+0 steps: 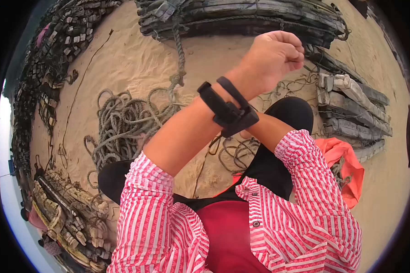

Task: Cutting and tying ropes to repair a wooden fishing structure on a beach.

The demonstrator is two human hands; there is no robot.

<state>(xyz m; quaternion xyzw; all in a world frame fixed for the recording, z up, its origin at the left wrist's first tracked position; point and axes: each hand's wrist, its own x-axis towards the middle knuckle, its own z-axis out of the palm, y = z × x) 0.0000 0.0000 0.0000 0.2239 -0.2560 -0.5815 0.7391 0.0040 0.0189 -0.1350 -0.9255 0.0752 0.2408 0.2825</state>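
The left hand (pixel 280 52) is a closed fist; I can't tell if it holds anything. The black wristband (pixel 234 119) hides most of the right hand (pixel 245 134), so I can't tell its grip. Past it, thin rope (pixel 238 152) lies loose on the sand (pixel 127 59), looking light and bendy. The thick rope pile (pixel 116 120), left, seems rough and heavy; grab one loose loop. Its bottom is hidden.

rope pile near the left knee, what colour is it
The rope pile is dull grey, best seen in the head view.
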